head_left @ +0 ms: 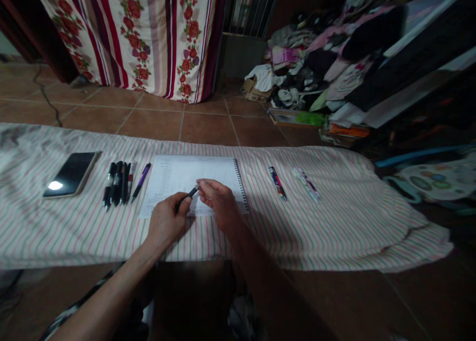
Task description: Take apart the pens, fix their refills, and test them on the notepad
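Note:
Above a spiral notebook with written pages, my left hand is closed around the barrel of a dark pen. My right hand pinches the pen's upper end between thumb and fingertips. Both hands hold the pen slantwise over the lower half of the page. Left of the notebook lies a purple pen, beside a row of several black pens. To the right of the notebook, a dark patterned pen and some pale pens rest on the cloth.
A phone lies face up at the left of the striped cloth covering the table. Behind stands a floral curtain. Piled clothes fill the back right, and a light blue-edged item sits beyond the table's right end.

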Demonstrator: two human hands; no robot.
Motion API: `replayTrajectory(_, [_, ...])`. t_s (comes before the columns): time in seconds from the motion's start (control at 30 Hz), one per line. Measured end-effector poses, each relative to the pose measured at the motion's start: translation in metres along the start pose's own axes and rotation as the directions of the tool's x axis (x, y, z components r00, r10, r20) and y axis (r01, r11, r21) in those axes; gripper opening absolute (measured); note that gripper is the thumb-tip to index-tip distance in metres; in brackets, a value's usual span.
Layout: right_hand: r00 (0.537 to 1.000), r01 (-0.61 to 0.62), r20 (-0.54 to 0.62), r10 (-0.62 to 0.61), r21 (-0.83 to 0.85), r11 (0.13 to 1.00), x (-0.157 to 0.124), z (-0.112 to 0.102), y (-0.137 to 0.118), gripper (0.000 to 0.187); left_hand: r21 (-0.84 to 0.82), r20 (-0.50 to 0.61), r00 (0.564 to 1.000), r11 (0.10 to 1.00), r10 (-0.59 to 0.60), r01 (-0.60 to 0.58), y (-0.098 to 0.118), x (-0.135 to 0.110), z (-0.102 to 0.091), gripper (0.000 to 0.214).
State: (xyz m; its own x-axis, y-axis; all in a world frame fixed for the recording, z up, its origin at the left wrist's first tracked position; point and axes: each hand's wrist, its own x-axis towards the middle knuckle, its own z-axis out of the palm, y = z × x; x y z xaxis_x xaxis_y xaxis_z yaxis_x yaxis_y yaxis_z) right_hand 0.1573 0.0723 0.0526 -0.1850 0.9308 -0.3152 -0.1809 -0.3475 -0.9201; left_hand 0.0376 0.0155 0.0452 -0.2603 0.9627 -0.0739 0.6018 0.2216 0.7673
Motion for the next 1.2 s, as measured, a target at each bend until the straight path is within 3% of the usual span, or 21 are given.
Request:
replayTrajectory(0.43, [0.998,-0.017,-0.064,0.019,0.034,0.999,0.002,-0.005,-0.002,0.030,0.027,0.013,1.000,0.999,-0.026,0.025,0.001,0.000,0.001,0.036])
replayTrajectory(0.97, [0.984,0.116,-0.124,-0.131,-0.121,0.986,0.007,-0.008,0.001,0.030,-0.199,0.025,1.000,0.980,-0.018,0.023,-0.003,0.001,0.011,0.034])
replayTrajectory(1.2, [0.991,0.068,-0.113,-0.076,-0.079,0.995,0.004,-0.008,-0.003,0.030,-0.240,0.036,0.999,0.970,-0.028,0.036,-0.002,0.002,0.011,0.033])
